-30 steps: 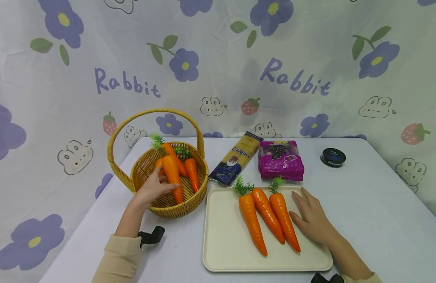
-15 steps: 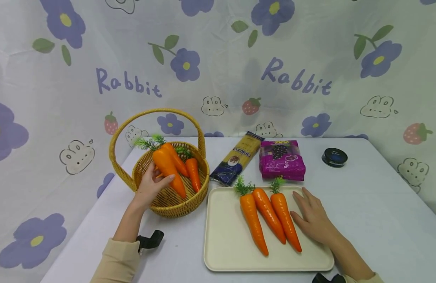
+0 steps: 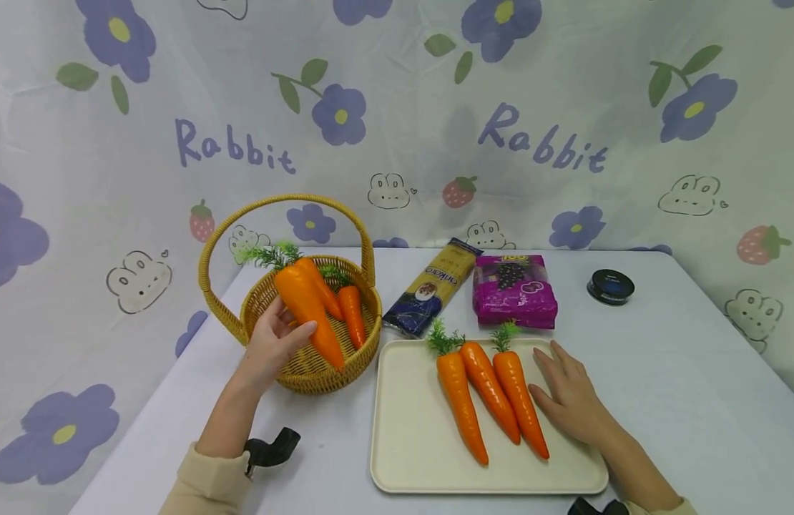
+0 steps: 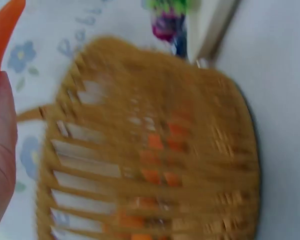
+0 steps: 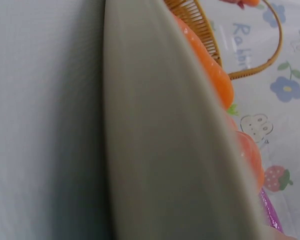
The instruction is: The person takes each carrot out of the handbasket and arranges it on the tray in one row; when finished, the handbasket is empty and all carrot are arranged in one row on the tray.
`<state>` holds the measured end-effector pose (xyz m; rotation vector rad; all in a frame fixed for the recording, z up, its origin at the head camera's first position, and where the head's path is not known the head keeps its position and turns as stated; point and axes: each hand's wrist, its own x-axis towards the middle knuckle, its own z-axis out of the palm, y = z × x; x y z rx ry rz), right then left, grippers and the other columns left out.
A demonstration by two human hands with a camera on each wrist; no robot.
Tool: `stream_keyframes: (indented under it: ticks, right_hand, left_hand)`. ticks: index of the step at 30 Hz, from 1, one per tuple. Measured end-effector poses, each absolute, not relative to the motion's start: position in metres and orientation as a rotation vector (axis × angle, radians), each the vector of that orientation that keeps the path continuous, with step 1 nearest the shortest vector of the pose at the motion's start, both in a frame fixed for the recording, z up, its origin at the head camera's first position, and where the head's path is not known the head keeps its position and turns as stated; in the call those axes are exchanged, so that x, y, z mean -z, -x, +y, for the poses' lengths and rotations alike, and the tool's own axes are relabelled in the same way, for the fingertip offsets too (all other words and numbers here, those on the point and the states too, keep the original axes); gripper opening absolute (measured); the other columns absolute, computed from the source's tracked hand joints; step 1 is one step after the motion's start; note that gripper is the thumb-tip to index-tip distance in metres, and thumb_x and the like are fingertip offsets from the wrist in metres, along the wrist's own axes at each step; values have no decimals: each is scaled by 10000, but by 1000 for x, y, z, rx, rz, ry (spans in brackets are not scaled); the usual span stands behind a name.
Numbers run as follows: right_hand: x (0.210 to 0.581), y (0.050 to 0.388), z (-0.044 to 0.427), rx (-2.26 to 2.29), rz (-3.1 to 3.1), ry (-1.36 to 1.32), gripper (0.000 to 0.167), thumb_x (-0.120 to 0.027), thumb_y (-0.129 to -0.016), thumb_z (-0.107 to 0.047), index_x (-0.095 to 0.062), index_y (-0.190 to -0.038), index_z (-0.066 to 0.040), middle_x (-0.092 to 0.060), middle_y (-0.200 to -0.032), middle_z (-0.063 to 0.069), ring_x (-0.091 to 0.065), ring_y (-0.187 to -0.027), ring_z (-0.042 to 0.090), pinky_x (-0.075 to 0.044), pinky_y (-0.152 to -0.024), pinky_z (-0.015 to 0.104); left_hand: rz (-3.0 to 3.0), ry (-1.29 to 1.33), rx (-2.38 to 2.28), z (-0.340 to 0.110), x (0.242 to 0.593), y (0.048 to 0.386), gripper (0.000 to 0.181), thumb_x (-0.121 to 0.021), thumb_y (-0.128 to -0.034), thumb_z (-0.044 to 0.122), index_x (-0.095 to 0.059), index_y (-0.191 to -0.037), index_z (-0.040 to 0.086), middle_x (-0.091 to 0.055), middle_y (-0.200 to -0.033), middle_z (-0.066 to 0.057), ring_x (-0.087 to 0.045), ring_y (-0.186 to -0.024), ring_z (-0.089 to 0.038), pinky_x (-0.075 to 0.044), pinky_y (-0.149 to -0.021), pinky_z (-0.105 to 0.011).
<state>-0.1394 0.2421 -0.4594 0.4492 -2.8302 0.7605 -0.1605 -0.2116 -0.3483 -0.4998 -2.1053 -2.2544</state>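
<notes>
My left hand [image 3: 272, 348] grips an orange carrot [image 3: 310, 311] with feathery green leaves, thumb on its near side. The carrot slants above a woven basket [image 3: 300, 385] with a tall arched handle. Inside the basket lie further carrots, one of them at the right [image 3: 350, 318]. In the left wrist view the carrot's tip [image 4: 2, 32] rises beyond the hand, and the basket's side is blurred. My right hand [image 3: 574, 404] rests with extended fingers on the right part of a cream tray [image 3: 403, 422]. Three carrots [image 3: 490, 393] lie side by side on that tray, left of the hand.
Behind the tray lie a blue and gold pasta packet [image 3: 432, 290] and a purple packet with a grape picture [image 3: 514, 293]. A round black tin [image 3: 610, 287] sits farther right. A patterned cloth [image 3: 397, 129] hangs behind the white table.
My left hand has tilted the held carrot, its leafy end swinging left and its tip shifting right over the basket's near rim. The right hand stays put.
</notes>
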Motion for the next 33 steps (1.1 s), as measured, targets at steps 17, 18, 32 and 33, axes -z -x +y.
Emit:
stream_keyframes:
  ticks: [17, 18, 32, 33]
  right_hand:
    - [460, 140, 243, -768, -2823, -467, 619, -630, -848, -276, -386, -1352, -10, -208, -1416, 293, -260, -1213, 483, -239, -914, 688]
    - [460, 140, 243, -767, -2823, -467, 619, -629, -849, -276, -385, -1352, -11, -208, -1416, 293, -259, -1214, 484, -238, -915, 688]
    - [461, 141, 243, -771, -2828, -455, 615, -633, -846, -263, -388, -1353, -16, -205, -1419, 290, -258, -1212, 484, -238, -918, 684]
    - [461, 140, 243, -772, -2828, -454, 614, -633, -846, -264, -389, -1353, -16, -206, -1419, 289, -258, -1213, 484, -238, -917, 685]
  left_hand:
    - [-2437, 514, 2301, -149, 357, 136, 665, -661, -843, 111, -279, -1384, 45, -470, -1239, -223, -565, -1063, -318, -506, -812, -371]
    - [-2460, 517, 2324, -144, 359, 135, 668, -666, -842, 125, -281, -1381, 41, -473, -1241, -221, -564, -1065, -321, -508, -808, -379]
    - [-2665, 499, 2418, -108, 385, 129, 744, -688, -830, 184, -249, -1398, -13, -558, -1095, -171, -628, -917, -268, -534, -734, -381]
    - [-2678, 492, 2421, -107, 386, 129, 751, -686, -832, 182, -238, -1405, -4, -557, -1088, -169, -628, -914, -268, -534, -733, -386]
